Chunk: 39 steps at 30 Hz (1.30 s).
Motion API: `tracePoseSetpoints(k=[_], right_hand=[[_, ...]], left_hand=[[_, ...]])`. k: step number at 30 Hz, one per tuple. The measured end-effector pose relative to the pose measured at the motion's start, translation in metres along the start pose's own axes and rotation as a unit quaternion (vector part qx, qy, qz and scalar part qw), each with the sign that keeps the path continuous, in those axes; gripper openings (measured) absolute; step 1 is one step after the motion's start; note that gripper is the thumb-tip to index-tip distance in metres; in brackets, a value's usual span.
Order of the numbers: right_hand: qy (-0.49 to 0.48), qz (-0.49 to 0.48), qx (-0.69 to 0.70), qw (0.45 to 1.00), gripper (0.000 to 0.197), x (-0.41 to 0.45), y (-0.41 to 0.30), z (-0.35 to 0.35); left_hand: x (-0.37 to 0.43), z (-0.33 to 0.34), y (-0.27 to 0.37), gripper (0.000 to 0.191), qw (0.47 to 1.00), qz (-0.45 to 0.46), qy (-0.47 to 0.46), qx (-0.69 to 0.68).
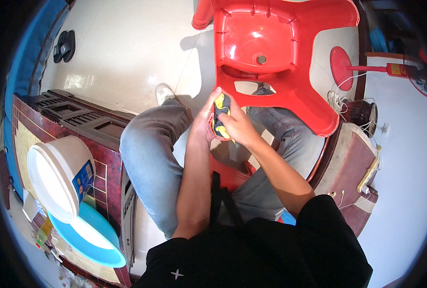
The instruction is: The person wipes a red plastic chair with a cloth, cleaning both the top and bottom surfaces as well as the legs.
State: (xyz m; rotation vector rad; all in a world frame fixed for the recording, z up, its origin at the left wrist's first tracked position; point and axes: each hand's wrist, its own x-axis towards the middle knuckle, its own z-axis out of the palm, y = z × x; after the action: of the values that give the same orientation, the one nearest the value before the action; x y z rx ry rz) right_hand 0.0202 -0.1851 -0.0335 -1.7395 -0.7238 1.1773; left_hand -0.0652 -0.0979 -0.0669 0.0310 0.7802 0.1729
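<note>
Both hands meet in front of the lap around a dark cloth bundle with yellow-green parts (221,111), which has a red edge at its lower left. My left hand (203,118) wraps its left side, thumb up at its top. Against its right side presses my right hand (238,124), the thumb lying across the dark cloth. What exactly the bundle is cannot be told. Just beyond the hands, a red plastic chair (278,82) lies tipped over, its underside and legs showing, with a small round metal-like disc (261,59) on it.
At left, a dark red table (114,172) bears a white plastic bucket (51,180) and a blue basin (102,244). Black slippers (65,46) lie on the tiled floor. On the right are a red pedestal fan (364,68), tangled white cords and a brown sofa (353,165).
</note>
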Motion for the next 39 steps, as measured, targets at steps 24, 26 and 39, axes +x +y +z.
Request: tracePoseSetpoints(k=[24,26,39], right_hand=[[0.047,0.037,-0.259,0.964,0.062,0.006,-0.008,0.001],[0.07,0.044,-0.243,0.966,0.061,-0.014,-0.018,0.014],[-0.055,0.103,-0.149,0.982,0.053,0.031,0.0,-0.023]], left_hand=[[0.016,-0.006,-0.02,0.043,0.993,0.031,0.089,-0.065],[0.014,-0.007,-0.019,0.041,0.994,0.025,0.061,-0.084],[0.008,0.0,-0.021,0.057,0.996,0.04,0.056,-0.056]])
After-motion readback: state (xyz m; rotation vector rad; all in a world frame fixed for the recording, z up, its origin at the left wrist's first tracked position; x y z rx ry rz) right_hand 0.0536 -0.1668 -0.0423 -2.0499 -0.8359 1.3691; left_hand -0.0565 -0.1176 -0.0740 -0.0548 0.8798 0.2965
